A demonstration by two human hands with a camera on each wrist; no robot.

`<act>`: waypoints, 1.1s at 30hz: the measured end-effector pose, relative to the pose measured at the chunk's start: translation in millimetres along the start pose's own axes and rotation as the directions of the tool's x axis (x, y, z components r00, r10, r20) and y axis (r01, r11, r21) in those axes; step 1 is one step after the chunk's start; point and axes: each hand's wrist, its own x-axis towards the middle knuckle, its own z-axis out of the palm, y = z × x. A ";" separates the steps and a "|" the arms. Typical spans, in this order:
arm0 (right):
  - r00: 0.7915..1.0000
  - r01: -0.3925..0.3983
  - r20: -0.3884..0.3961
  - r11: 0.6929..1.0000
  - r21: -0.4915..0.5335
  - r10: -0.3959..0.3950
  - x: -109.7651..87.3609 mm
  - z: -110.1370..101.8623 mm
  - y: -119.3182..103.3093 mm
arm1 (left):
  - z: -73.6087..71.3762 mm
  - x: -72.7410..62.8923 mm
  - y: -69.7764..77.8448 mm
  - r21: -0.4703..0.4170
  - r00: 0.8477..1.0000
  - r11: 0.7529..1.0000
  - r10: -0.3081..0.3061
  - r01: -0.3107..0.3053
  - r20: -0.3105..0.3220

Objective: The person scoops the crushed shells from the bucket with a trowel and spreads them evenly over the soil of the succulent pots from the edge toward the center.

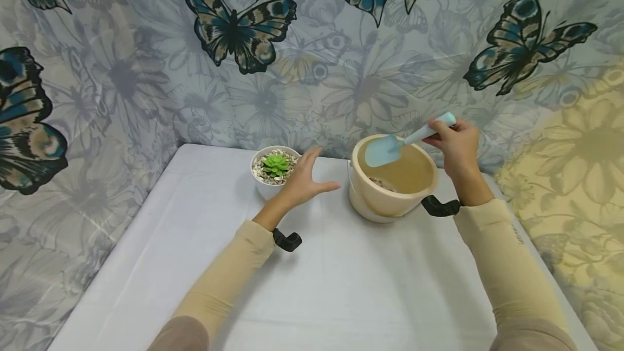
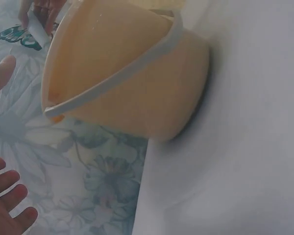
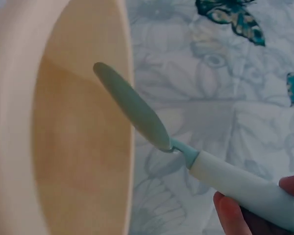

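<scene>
My right hand (image 1: 458, 148) pinches the handle of a small light-blue shovel (image 1: 384, 151). Its blade hangs over the mouth of a cream bucket (image 1: 385, 206), tilted down toward the inside. In the right wrist view the blade (image 3: 132, 110) shows edge-on, overlapping the bucket's rim. A little pebbly material (image 1: 381, 183) lies at the bottom of the bucket. My left hand (image 1: 301, 183) is held with fingers and thumb spread, between the bucket and a white pot (image 1: 265, 188). In that pot a green succulent (image 1: 276, 164) sits among pebbles, partly covered by the left hand.
The bucket's pale carrying handle (image 2: 112, 81) hangs down its side. Bucket and pot stand toward the back of a white-covered table (image 1: 341, 286). Behind them rises a cloth backdrop (image 1: 312, 102) printed with butterflies and flowers.
</scene>
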 end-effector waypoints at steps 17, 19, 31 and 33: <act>0.948 0.189 0.317 0.760 -0.622 0.024 10.1 -6.1 46.4 | 46.6 17.1 9.4 -0.027 0.995 1.000 0.005 -0.003 0.100; 0.935 0.222 0.353 0.714 -0.664 0.038 9.2 -3.7 51.0 | 51.1 17.7 8.9 -0.024 0.995 1.000 0.018 -0.016 0.100; 0.903 0.196 0.410 0.729 -0.656 0.125 1.7 23.6 70.2 | 62.7 20.6 13.8 -0.021 0.997 0.999 0.028 -0.026 0.078; 0.911 0.175 0.389 0.726 -0.665 0.138 1.2 25.5 69.5 | 63.3 21.0 15.6 -0.023 0.997 1.000 0.021 -0.019 0.071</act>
